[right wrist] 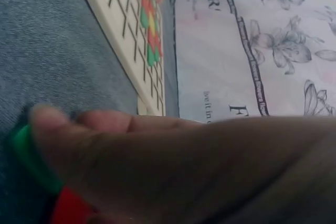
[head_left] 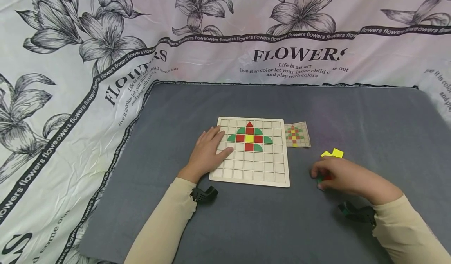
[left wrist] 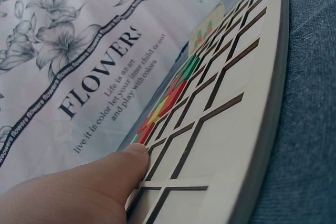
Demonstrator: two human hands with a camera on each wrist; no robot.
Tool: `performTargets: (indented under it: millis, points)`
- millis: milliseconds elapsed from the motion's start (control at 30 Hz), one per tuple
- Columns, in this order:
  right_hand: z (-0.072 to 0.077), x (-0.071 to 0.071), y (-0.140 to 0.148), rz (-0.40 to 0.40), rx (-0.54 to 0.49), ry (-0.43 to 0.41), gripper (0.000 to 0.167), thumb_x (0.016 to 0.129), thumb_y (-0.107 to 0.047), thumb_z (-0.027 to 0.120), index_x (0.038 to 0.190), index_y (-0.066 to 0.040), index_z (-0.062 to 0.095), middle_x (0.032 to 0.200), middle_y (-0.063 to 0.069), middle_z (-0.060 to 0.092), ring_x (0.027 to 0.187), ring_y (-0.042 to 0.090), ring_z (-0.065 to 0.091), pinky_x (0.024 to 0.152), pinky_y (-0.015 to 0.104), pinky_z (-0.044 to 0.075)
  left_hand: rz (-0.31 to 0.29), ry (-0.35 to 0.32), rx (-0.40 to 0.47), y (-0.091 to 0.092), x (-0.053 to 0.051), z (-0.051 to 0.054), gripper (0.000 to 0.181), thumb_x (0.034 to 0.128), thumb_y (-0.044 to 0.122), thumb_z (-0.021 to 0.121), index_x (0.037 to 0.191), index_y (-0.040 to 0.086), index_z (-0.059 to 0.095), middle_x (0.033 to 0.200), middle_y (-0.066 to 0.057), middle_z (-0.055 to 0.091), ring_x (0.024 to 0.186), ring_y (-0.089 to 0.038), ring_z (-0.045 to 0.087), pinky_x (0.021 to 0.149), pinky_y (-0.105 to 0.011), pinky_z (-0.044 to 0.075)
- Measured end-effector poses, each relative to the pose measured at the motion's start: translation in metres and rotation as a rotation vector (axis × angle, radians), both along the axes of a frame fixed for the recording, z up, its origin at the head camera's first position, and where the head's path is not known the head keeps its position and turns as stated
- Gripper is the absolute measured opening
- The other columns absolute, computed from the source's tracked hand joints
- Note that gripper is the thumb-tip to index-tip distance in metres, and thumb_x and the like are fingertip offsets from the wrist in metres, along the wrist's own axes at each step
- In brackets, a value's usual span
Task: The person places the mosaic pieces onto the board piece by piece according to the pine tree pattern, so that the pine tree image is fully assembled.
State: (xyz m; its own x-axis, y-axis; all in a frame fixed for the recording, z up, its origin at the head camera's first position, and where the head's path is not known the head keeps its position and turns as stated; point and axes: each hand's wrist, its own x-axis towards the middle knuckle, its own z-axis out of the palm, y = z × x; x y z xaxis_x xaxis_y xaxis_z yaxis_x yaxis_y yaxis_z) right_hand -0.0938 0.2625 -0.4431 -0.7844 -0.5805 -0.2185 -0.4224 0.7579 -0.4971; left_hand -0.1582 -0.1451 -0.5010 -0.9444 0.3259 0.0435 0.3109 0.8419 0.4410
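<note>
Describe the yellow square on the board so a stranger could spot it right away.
On the gray table lies a pale gridded board. Toward its far edge, find the green pieces and red squares. The yellow square sits among them, the only yellow on that board, with red on all four sides.

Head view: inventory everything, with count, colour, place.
tabletop: 1, dark grey, central
grid board: 1, pale, on tabletop
square tiles: 5, four red, one yellow, on board
triangle tile: 1, red, on board
quarter-circle tiles: 5, green, on board
pattern card: 1, beige, right of board
loose tiles: several, yellow, red, green, right side
floral cloth: count unclear, white-and-black, behind tabletop
wrist devices: 2, black, at wrists
sleeves: 2, beige, forearms
left hand: 1, bare, on board
right hand: 1, bare, at loose tiles
</note>
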Motion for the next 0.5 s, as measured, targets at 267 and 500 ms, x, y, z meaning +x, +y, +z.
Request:
performTargets:
  millis: [267, 500]
  points:
    - [-0.007, -0.003, -0.01, -0.018, -0.04, 0.113, 0.027, 0.083, -0.022, 0.091, 0.08, -0.021, 0.063, 0.072, -0.014, 0.047, 0.066, -0.002, 0.041, 0.059, 0.024, 0.04, -0.004, -0.002, 0.002, -0.001, 0.0, 0.003, 0.074, 0.1032, 0.054, 0.06, 0.161, 0.009, 0.044, 0.171, -0.01, 0.031, 0.161, -0.03, 0.023, 0.133, -0.045, 0.01]
    - [-0.005, -0.004, -0.021, -0.038, -0.02, 0.119, 0.026, 0.089, -0.023, 0.086, 0.079, -0.022, 0.062, 0.068, -0.013, 0.047, 0.063, 0.001, 0.042, 0.057, 0.024, 0.037, -0.004, -0.005, 0.01, -0.001, 0.001, 0.001, 0.075, 0.1027, 0.054, 0.061, 0.16, 0.009, 0.045, 0.171, -0.009, 0.032, 0.161, -0.029, 0.022, 0.133, -0.046, 0.011]
